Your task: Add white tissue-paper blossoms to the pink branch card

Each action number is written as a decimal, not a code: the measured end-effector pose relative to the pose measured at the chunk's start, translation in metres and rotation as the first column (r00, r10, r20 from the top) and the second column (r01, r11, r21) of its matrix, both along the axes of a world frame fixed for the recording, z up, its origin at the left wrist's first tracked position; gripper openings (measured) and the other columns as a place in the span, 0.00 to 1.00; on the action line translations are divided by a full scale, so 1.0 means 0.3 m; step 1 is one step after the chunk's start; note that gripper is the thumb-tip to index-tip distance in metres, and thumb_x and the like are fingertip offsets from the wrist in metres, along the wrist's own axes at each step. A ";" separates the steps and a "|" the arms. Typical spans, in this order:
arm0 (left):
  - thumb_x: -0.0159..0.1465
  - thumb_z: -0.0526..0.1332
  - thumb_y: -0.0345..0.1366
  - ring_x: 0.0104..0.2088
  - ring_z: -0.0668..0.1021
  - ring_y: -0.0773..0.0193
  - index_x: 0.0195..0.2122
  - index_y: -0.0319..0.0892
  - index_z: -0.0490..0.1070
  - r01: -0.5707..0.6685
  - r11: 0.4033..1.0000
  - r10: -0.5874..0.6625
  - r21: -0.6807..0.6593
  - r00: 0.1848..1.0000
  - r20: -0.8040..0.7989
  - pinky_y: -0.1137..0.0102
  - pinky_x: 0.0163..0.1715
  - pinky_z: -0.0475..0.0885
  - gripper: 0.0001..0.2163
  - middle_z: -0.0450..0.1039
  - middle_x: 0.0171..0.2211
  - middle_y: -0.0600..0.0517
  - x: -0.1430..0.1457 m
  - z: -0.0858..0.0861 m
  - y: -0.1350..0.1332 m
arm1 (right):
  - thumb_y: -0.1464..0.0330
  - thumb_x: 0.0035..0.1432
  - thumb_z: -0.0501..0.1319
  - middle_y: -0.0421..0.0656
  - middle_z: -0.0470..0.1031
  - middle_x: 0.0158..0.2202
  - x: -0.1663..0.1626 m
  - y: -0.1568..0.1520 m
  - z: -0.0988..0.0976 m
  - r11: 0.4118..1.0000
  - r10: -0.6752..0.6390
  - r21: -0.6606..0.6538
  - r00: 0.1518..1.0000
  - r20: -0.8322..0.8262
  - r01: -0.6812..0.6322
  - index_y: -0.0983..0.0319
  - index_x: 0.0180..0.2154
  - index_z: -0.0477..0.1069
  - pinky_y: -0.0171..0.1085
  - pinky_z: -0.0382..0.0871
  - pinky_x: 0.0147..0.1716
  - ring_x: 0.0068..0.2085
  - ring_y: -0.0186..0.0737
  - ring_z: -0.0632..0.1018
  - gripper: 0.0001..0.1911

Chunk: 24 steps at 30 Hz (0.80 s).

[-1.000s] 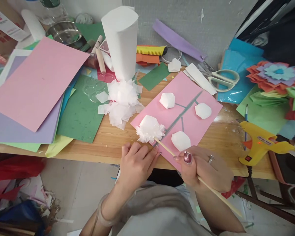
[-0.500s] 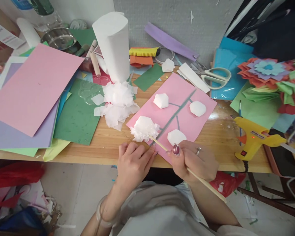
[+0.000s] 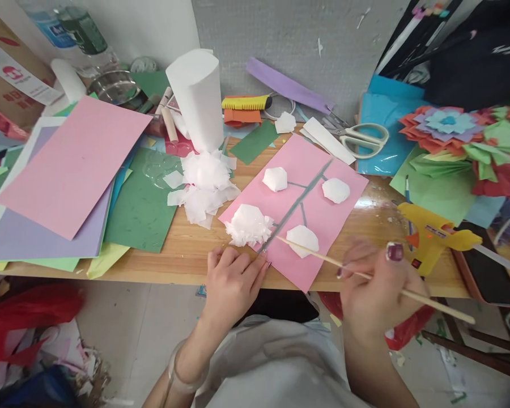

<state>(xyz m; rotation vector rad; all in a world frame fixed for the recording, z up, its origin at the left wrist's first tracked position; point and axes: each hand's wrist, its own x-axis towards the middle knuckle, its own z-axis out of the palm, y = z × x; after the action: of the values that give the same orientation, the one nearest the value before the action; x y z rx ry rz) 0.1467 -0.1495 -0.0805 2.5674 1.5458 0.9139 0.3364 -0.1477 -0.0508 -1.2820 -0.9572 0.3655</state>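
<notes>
My right hand (image 3: 382, 294) grips a thin wooden stick (image 3: 314, 254), whose tip hangs over the pink sheet (image 3: 300, 275). Lying with its fingers stretched over the sheet's near left corner, my left hand (image 3: 233, 280) holds nothing. A grey-green painted stem (image 3: 295, 207) with short branches crosses the pink sheet. White paper domes sit on it, among them an upper left one (image 3: 275, 179), a right one (image 3: 335, 190) and a lower one (image 3: 302, 241). Around the lower left dome (image 3: 250, 218) small frilled white paper pieces are stuck.
White tissue squares (image 3: 206, 181) lie beside a white paper roll (image 3: 198, 99). Coloured sheets (image 3: 74, 170) are piled at left. Scissors (image 3: 363, 139), a yellow cutter (image 3: 246, 102) and a yellow glue gun (image 3: 433, 232) lie about. A layered paper flower (image 3: 448, 124) is at right.
My right hand has moved right with the stick, drawing its tip away from the frilled dome. My left hand stays at the sheet's corner. The camera view has shifted slightly.
</notes>
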 end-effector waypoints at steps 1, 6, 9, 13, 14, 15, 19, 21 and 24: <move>0.66 0.63 0.32 0.28 0.67 0.64 0.33 0.43 0.78 -0.001 1.000 0.001 0.010 1.000 0.002 0.63 0.37 0.58 0.05 0.69 0.20 0.56 0.001 -0.001 -0.001 | 0.61 0.66 0.58 0.34 0.65 0.13 0.018 -0.009 -0.004 1.000 -0.003 -0.018 0.997 -0.080 0.001 0.57 0.17 0.70 0.42 0.72 0.35 0.20 0.35 0.71 0.23; 0.66 0.63 0.30 0.27 0.66 0.64 0.36 0.41 0.78 0.005 0.998 -0.006 0.057 1.000 0.021 0.64 0.36 0.59 0.04 0.69 0.20 0.56 0.012 -0.006 -0.015 | 0.54 0.61 0.62 0.35 0.65 0.14 0.071 -0.035 -0.025 0.977 0.038 -0.183 0.927 -0.372 -0.113 0.59 0.17 0.69 0.46 0.72 0.49 0.30 0.39 0.78 0.25; 0.65 0.62 0.28 0.27 0.67 0.64 0.35 0.40 0.78 -0.005 0.998 0.003 0.063 1.000 0.030 0.65 0.36 0.60 0.04 0.69 0.19 0.56 0.028 -0.005 -0.040 | 0.53 0.61 0.62 0.36 0.64 0.14 0.071 -0.035 -0.032 0.962 0.110 -0.190 0.914 -0.391 -0.198 0.59 0.16 0.69 0.48 0.71 0.51 0.31 0.39 0.78 0.26; 0.65 0.63 0.28 0.28 0.69 0.64 0.37 0.40 0.78 0.005 0.999 -0.006 0.039 1.000 0.030 0.64 0.37 0.62 0.04 0.70 0.20 0.55 0.066 -0.006 -0.083 | 0.54 0.61 0.62 0.36 0.64 0.15 0.072 -0.006 -0.040 0.959 0.161 -0.161 0.915 -0.370 -0.234 0.59 0.16 0.70 0.46 0.73 0.46 0.30 0.40 0.78 0.25; 0.65 0.62 0.28 0.28 0.70 0.63 0.39 0.40 0.78 0.011 0.999 -0.012 0.032 1.000 0.022 0.64 0.38 0.63 0.05 0.71 0.21 0.55 0.079 -0.006 -0.092 | 0.53 0.60 0.62 0.36 0.64 0.14 0.075 0.005 -0.042 0.961 0.165 -0.149 0.912 -0.377 -0.235 0.59 0.16 0.70 0.45 0.74 0.44 0.29 0.39 0.77 0.25; 0.65 0.62 0.28 0.29 0.70 0.63 0.40 0.39 0.78 0.014 1.000 -0.014 0.024 1.000 0.012 0.63 0.38 0.63 0.05 0.72 0.22 0.54 0.092 -0.006 -0.098 | 0.53 0.59 0.63 0.36 0.65 0.14 0.081 0.017 -0.044 0.962 0.165 -0.138 0.908 -0.386 -0.233 0.59 0.16 0.70 0.45 0.74 0.44 0.27 0.38 0.77 0.25; 0.66 0.61 0.31 0.30 0.72 0.61 0.43 0.38 0.78 -0.022 1.000 0.021 -0.013 0.998 -0.060 0.62 0.38 0.65 0.07 0.74 0.26 0.51 0.160 0.005 -0.114 | 0.54 0.58 0.64 0.35 0.63 0.13 0.114 0.054 -0.049 0.967 0.157 -0.115 0.893 -0.423 -0.225 0.59 0.16 0.70 0.44 0.74 0.41 0.25 0.37 0.75 0.24; 0.67 0.61 0.35 0.30 0.73 0.59 0.44 0.35 0.78 -0.064 0.998 0.060 -0.021 0.989 -0.135 0.62 0.36 0.66 0.10 0.74 0.27 0.49 0.204 0.010 -0.124 | 0.55 0.57 0.64 0.35 0.63 0.13 0.133 0.057 -0.049 0.975 0.135 -0.103 0.897 -0.422 -0.195 0.60 0.16 0.70 0.44 0.74 0.41 0.27 0.39 0.77 0.23; 0.65 0.63 0.41 0.29 0.72 0.57 0.46 0.28 0.77 -0.122 0.992 0.112 -0.025 0.962 -0.251 0.62 0.30 0.67 0.18 0.73 0.26 0.47 0.276 0.009 -0.143 | 0.57 0.56 0.65 0.36 0.65 0.14 0.159 0.051 -0.051 0.990 0.067 -0.086 0.908 -0.414 -0.112 0.60 0.16 0.69 0.42 0.74 0.38 0.28 0.40 0.78 0.22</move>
<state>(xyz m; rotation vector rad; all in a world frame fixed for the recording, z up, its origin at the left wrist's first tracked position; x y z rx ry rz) 0.2295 -0.1925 -0.0777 2.6715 1.7739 0.5754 0.3841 -0.1325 -0.0662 -1.1961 -0.6435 0.7373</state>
